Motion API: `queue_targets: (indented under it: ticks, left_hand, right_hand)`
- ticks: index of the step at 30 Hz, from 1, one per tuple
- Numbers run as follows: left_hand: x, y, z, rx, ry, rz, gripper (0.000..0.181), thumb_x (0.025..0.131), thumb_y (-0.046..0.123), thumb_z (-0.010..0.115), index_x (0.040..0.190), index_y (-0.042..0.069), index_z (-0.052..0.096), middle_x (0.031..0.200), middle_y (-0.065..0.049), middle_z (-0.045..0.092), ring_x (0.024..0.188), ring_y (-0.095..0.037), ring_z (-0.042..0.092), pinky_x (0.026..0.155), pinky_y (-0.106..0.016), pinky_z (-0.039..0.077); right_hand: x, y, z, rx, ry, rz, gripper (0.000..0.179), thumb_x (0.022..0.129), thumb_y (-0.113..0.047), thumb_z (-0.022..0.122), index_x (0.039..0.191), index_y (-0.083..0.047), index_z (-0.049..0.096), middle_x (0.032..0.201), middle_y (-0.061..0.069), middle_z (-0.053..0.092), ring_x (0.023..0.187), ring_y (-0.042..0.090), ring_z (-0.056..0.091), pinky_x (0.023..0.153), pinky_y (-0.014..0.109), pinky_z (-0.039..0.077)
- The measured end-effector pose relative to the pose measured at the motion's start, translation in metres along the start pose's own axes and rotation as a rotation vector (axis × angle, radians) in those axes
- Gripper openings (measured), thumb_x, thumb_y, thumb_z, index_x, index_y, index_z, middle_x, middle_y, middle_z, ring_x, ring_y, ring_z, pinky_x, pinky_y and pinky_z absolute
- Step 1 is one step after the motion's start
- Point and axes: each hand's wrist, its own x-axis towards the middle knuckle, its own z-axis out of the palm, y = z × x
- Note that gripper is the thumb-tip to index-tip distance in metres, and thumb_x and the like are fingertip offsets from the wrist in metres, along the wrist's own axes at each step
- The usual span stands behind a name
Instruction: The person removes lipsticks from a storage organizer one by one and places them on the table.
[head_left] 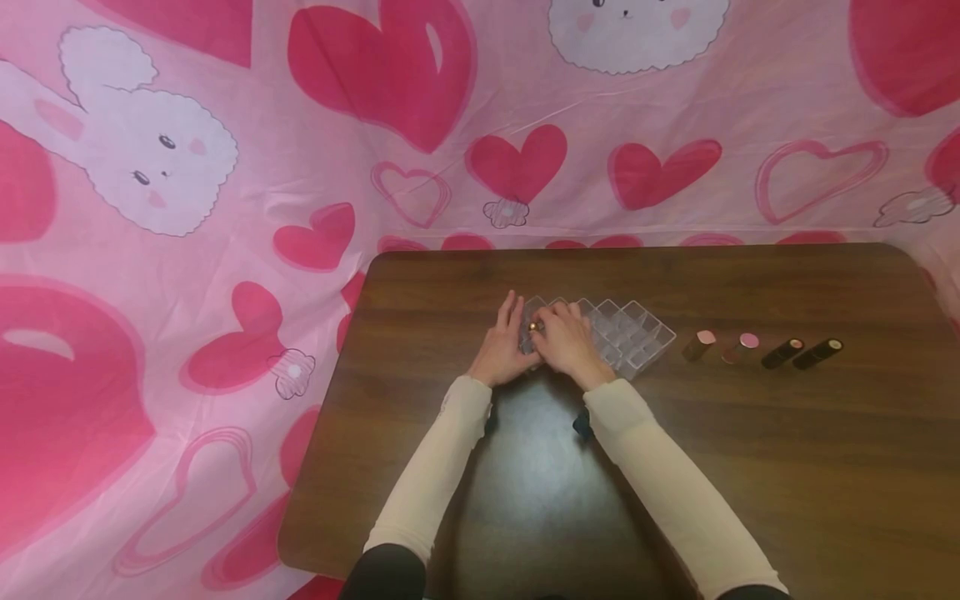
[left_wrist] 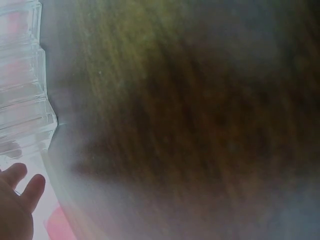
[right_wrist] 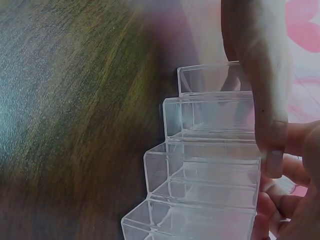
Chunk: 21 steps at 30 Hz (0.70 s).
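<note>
A clear stepped lipstick organizer [head_left: 633, 333] with several square compartments stands on the table. At its left end my right hand [head_left: 567, 337] is bent over it, its fingertips pinching a small gold-coloured lipstick [head_left: 535, 327], mostly hidden. My left hand [head_left: 498, 352] rests against the organizer's left end, fingers straight and thumb reaching toward the right hand. In the right wrist view, a straight thumb lies along the clear organizer [right_wrist: 205, 170], near curled fingers [right_wrist: 282, 202]. The left wrist view catches the organizer's edge [left_wrist: 22, 110] and two fingertips [left_wrist: 33, 190].
Right of the organizer, a row of lipsticks lies on the brown wooden table [head_left: 465, 283]: a pink-topped one [head_left: 700, 345], another with a pink top [head_left: 741, 348], and two black ones, one nearer [head_left: 783, 354] and one farther right [head_left: 819, 354]. Heart-patterned pink cloth [head_left: 420, 92] hangs behind.
</note>
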Motion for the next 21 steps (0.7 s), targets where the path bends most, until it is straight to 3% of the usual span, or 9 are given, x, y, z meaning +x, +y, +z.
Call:
queue_targets:
  ticks: [11, 21]
  left_hand:
    - [-0.0005, 0.0015, -0.0009, -0.016, -0.003, -0.013, 0.101, 0.071, 0.06, 0.061, 0.145, 0.017, 0.008, 0.152, 0.0, -0.004, 0.123, -0.028, 0.042, 0.098, -0.052, 0.034]
    - [-0.0013, 0.0004, -0.0008, -0.005, 0.001, -0.014, 0.1, 0.073, 0.062, 0.058, 0.145, 0.02, 0.003, 0.152, 0.002, -0.007, 0.119, -0.033, 0.044, 0.097, -0.048, 0.037]
  right_hand:
    - [0.0012, 0.0034, 0.0013, 0.016, 0.012, -0.023, 0.024, 0.087, -0.028, 0.054, 0.104, -0.012, 0.059, 0.108, 0.011, 0.053, 0.104, 0.03, 0.041, 0.082, 0.049, 0.035]
    - [0.0017, 0.0067, -0.004, 0.144, 0.05, -0.069, 0.023, 0.089, -0.023, 0.054, 0.102, -0.004, 0.056, 0.105, 0.012, 0.054, 0.097, 0.029, 0.05, 0.083, 0.049, 0.039]
